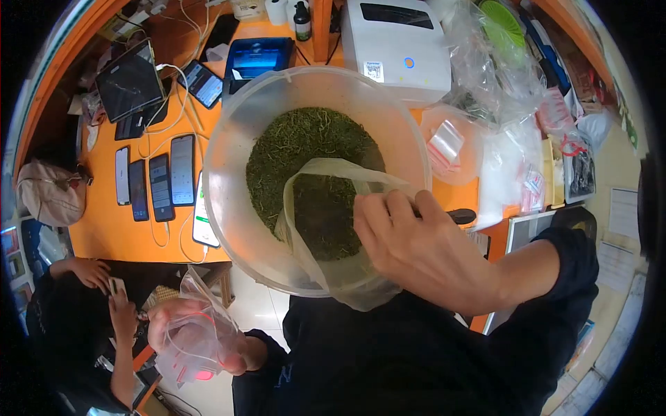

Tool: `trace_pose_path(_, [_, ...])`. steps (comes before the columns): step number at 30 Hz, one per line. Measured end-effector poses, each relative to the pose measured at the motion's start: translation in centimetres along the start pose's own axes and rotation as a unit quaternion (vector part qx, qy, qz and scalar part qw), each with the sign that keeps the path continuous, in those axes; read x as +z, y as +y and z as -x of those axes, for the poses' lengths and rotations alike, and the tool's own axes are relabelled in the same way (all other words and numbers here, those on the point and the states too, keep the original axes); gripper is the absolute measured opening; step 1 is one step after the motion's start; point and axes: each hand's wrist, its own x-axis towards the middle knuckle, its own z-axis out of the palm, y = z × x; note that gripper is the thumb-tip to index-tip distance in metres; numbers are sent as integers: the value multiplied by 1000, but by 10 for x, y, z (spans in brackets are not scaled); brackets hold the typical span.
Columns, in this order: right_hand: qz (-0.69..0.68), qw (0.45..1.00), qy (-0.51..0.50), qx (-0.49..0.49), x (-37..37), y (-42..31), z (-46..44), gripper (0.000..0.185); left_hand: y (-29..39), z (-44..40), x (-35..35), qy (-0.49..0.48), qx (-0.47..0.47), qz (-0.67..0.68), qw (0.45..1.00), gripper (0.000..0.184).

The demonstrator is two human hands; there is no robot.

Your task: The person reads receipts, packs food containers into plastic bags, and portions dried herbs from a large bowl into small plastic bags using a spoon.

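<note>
A big round translucent tub (225, 173) stands at the table's front edge, with dark green dried herb (277, 159) in it. My right hand (423, 243) is closed on the edge of a pale, see-through plastic bag (368, 291). That bag's mouth gapes inside the tub and its side hangs over the near rim; green herb shows through the mouth. Low on the left, away from the tub, my left hand (170, 322) grips clear zip bags (198, 340) with red-pink strips. The bags partly cover its fingers.
Several phones (182, 170) and a tablet (130, 82) with cables lie left on the orange table (104, 232). Behind the tub are a blue device (258, 59) and a white machine (395, 52). A plastic bowl (451, 142) holds small bags. Another person (66, 333) holds a phone at lower left.
</note>
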Motion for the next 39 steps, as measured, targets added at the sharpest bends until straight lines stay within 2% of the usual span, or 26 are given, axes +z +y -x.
trace_pose_path(1, [-13,1000,-21,-4,-2,2,0,17,-1,0,2,5,-6,-7,1000,96])
trace_pose_path(4, [-47,995,74,-55,3,13,-6,15,-1,1,7,12,-15,-34,999,98])
trace_pose_path(7, [-31,990,136,-32,11,2,-13,13,-3,-1,9,-1,0,-74,997,100])
trace_pose_path(9, [-28,993,97,-55,20,-4,-12,11,-4,-5,10,-16,21,-106,994,102])
trace_pose_path(10, [-25,994,78,-66,22,-5,-11,10,-5,-5,10,-12,14,-81,997,104])
trace_pose_path(13, [-221,973,-31,-61,11,2,4,8,-6,-3,8,-4,-10,-29,1000,108])
trace_pose_path(16, [-352,935,-8,-46,12,20,7,8,-6,-1,9,-15,-13,-13,1000,105])
trace_pose_path(19, [-383,919,-27,-86,13,38,7,10,-4,-4,11,-22,10,-3,1000,103])
trace_pose_path(22, [-506,859,10,-72,19,51,6,10,-4,-6,13,-15,32,11,999,102])
trace_pose_path(25, [-483,874,53,-17,19,47,8,9,-3,-3,10,-16,28,3,999,101])
trace_pose_path(28, [-263,958,96,54,30,9,-6,8,-4,-3,11,-10,25,12,1000,99])
trace_pose_path(31, [-241,970,23,1,28,-15,-15,6,0,-6,18,-5,37,-9,999,97])
trace_pose_path(34, [-353,935,-22,-38,15,0,1,2,5,-7,26,-3,39,-59,997,95])
trace_pose_path(39, [-524,851,43,8,26,38,20,6,12,-2,25,-13,1,-56,998,96])
